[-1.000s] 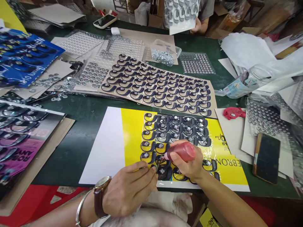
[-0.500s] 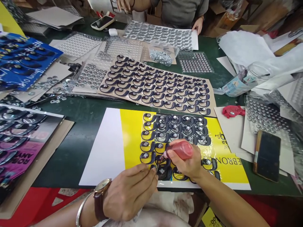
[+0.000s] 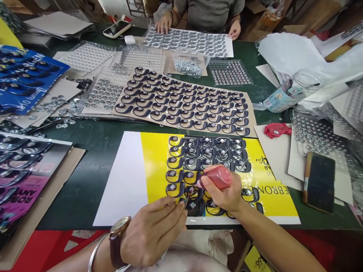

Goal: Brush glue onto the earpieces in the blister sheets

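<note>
My right hand [image 3: 227, 194] is wrapped round a red squeeze bottle [image 3: 217, 176], its nozzle tipped down to the left over a dark curved piece with a round silvery gem [image 3: 192, 189]. Close by on the left, my left hand [image 3: 155, 230] is pinched on a thin, pointed tool [image 3: 187, 199] that looks like tweezers. Its tip reaches the same piece; whether it grips anything is too small to see. Rows of such dark pieces lie under clear film on a yellow and white printed sheet [image 3: 113, 189]. My right hand hides part of the lower rows.
Behind the sheet lies a brown card [image 3: 249, 128] with more dark pieces. A phone [image 3: 320, 183], red cloth [image 3: 277, 130] and clear jar [image 3: 283, 96] are on the right. Printed sheets [image 3: 28, 166] stand left. Across the green table, a person's hands [image 3: 164, 22] touch a grey-patterned sheet [image 3: 187, 40].
Both my hands stay at nearly the same spot, bottle and tool still held. The view has shifted slightly. Across the table, the other person's hand has come down onto the grey-patterned sheet.
</note>
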`<state>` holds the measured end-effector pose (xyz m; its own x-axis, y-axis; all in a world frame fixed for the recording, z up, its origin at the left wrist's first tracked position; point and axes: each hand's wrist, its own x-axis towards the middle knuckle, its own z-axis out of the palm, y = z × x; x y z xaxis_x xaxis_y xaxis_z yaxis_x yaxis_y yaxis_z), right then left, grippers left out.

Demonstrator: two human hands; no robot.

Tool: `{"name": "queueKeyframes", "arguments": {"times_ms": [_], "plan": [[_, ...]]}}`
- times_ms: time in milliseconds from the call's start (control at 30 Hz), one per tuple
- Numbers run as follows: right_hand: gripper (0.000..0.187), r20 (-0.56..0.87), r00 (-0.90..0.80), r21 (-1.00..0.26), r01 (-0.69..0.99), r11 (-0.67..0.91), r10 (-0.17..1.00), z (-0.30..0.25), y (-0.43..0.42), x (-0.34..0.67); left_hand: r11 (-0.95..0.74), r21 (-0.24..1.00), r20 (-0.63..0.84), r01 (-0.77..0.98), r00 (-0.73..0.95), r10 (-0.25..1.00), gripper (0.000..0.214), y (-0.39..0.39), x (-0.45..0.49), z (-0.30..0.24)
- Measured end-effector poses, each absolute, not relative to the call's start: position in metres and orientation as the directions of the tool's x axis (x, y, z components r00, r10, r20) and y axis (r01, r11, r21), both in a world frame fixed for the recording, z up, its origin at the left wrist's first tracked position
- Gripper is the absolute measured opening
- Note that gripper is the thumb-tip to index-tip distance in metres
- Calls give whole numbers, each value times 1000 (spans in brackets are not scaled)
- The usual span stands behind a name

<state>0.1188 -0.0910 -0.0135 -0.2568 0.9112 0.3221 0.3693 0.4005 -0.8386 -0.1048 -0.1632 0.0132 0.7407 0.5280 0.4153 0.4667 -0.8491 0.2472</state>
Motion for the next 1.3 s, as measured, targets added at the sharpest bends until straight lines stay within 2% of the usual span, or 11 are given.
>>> {"name": "queueKeyframes", "arguments": {"times_ms": [433,567,900,1300], "plan": [[12,376,-274,-771,436,463,885,-10,-88,118,-838,296,436,459,715,546,30,-157,-103,19],[13,382,-285,-762,440,475,879,-6,-87,118,-805,366,449,468,669,593,22,-156,-104,16],[11,330,-303,-800,412,435,894,-7,-90,119,-747,510,442,427,615,653,29,-155,-108,16],[11,448,-346,-738,378,560,824,-3,-88,112,-608,699,411,378,483,773,29,-149,-112,9]]}}
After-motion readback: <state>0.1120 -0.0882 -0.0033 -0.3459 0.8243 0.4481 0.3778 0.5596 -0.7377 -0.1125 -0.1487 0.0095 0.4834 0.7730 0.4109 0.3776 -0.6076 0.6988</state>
